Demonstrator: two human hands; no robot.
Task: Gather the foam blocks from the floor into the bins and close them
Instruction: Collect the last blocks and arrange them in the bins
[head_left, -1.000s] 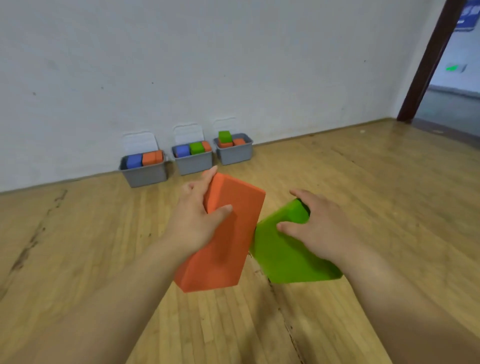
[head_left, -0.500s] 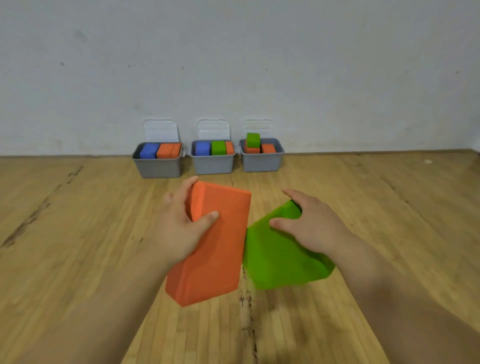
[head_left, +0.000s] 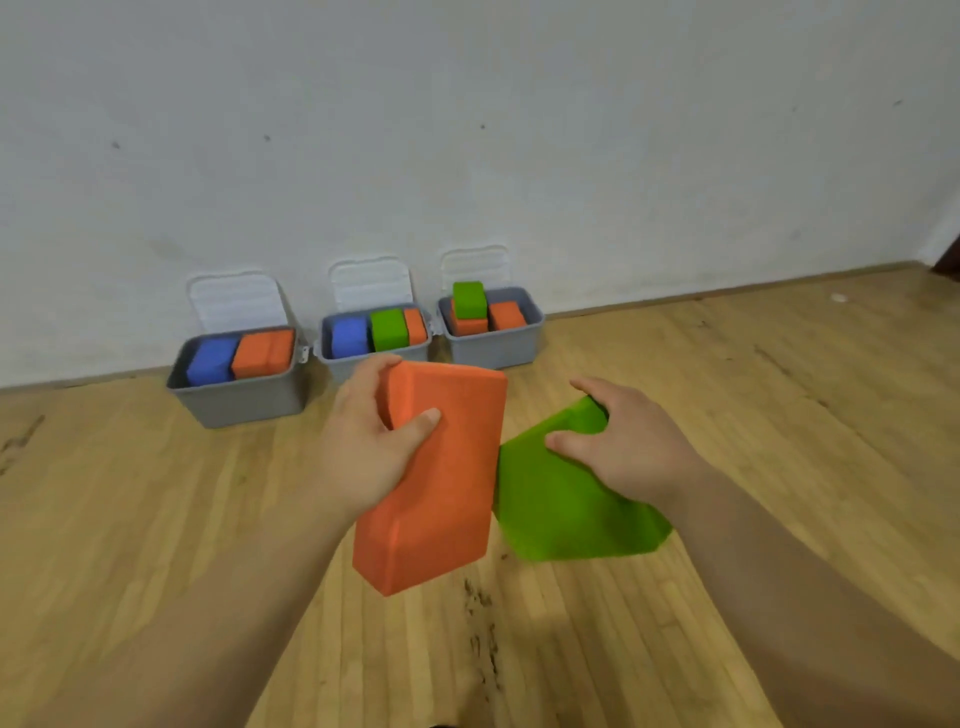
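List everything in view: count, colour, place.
bins: three, grey, along wall
lids: three, whitish, upright behind bins
blue blocks: two, left and middle bins
binned green blocks: two, middle and right bins
binned orange blocks: at least four, all bins
held orange block: one, left hand
held green block: one, right hand
floor: wooden, brown
wall: pale, behind bins
left hand: one, gripping held orange block
right hand: one, gripping held green block

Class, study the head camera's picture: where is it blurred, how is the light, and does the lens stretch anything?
Head view: green block in the right hand smears along its lower edge; orange block in the left hand looks crisper; light is soft and even, without glare; the forearms loom large at the bottom, a wide-angle effect.
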